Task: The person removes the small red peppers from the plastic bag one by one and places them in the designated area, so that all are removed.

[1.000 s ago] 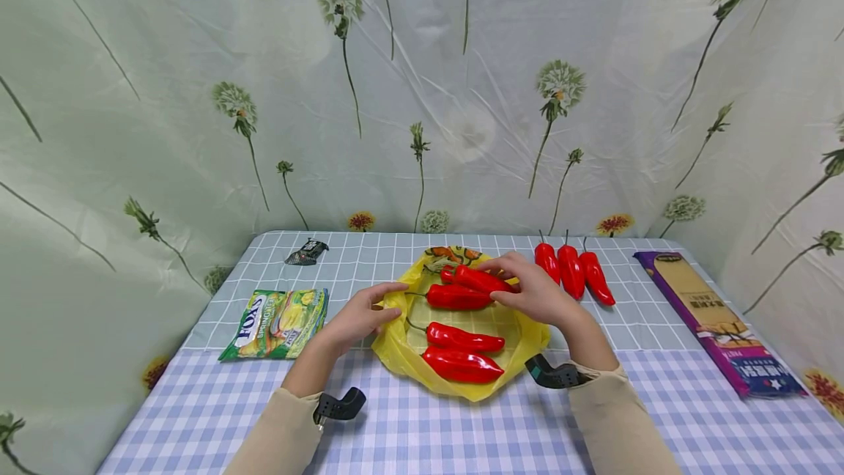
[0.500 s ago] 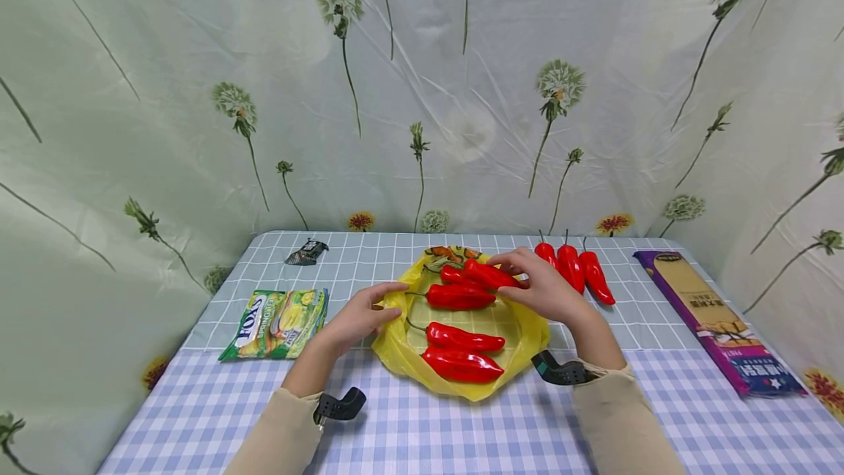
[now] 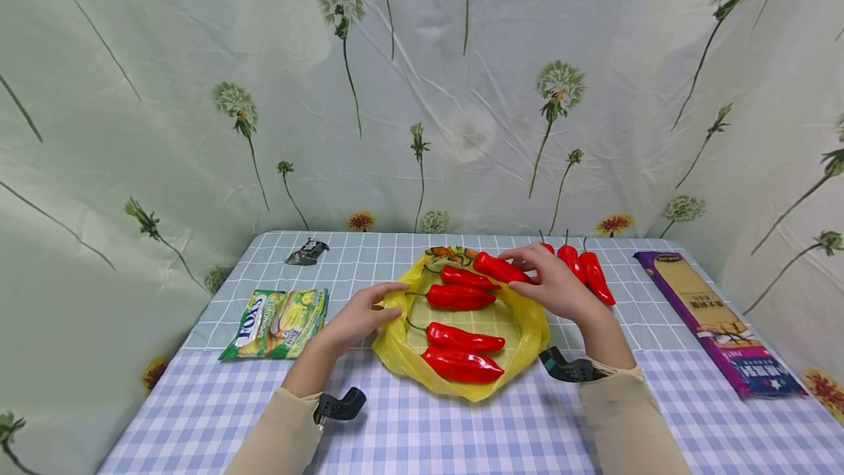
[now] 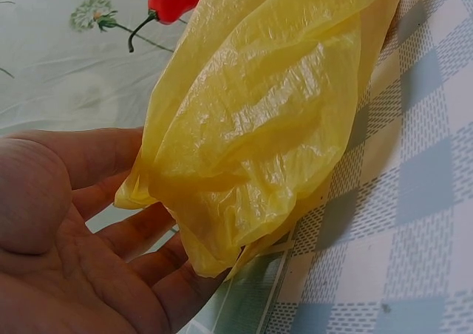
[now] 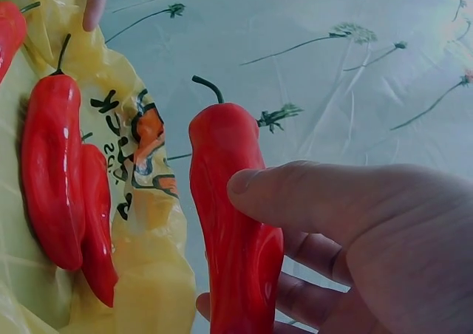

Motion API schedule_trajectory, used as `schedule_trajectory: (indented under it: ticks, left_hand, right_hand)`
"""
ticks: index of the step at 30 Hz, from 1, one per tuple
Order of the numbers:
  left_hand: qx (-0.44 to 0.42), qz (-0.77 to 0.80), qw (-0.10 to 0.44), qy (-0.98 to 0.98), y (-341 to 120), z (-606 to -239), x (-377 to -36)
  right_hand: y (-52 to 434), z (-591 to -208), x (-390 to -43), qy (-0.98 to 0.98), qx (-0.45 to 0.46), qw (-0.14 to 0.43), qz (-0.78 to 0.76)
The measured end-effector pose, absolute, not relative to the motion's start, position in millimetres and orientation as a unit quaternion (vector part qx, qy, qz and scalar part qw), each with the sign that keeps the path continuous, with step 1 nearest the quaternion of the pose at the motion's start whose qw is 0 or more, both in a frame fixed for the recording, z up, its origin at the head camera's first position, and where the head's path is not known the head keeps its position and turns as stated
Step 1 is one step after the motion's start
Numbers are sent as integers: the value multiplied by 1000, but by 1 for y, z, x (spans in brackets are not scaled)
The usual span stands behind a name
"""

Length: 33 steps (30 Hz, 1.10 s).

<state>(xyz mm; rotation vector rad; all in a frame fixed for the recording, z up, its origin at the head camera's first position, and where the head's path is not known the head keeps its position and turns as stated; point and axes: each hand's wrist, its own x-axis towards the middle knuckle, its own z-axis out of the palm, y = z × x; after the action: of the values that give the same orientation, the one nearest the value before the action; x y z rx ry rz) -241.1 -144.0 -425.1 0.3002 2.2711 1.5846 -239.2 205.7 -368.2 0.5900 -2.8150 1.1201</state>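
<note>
My right hand (image 3: 554,281) grips a red chili pepper (image 3: 497,267) over the far right part of a yellow plastic bag (image 3: 412,369). In the right wrist view, the thumb lies across this held pepper (image 5: 225,149), its green stem pointing up. Several more red peppers (image 3: 461,297) lie on the spread bag, roughly side by side. At the bag's left edge, my left hand (image 3: 356,319) has loosely extended fingers. The left wrist view has those fingers (image 4: 140,230) touching the crumpled bag side (image 4: 251,127), partly hidden behind it.
Red peppers (image 3: 596,278) stand in a row at the back right, one partly hidden by my right hand. A purple pasta pack (image 3: 719,321) lies far right. A green FOX'S candy bag (image 3: 277,323) and a small black wrapper (image 3: 307,251) lie left.
My right hand has moved right and slightly back, carrying the gripped pepper away from the peppers in the bag. The left hand stays at the bag's edge.
</note>
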Motion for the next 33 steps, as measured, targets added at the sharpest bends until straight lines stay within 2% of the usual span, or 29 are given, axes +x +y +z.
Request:
schedule_trajectory:
  ticks: [17, 33]
  left_hand:
    - [97, 559, 171, 805, -143, -424, -240]
    - [97, 555, 173, 808, -143, -426, -241]
  right_hand:
    - [222, -364, -240, -917, 144, 53, 369]
    - [238, -367, -245, -899, 97, 103, 415]
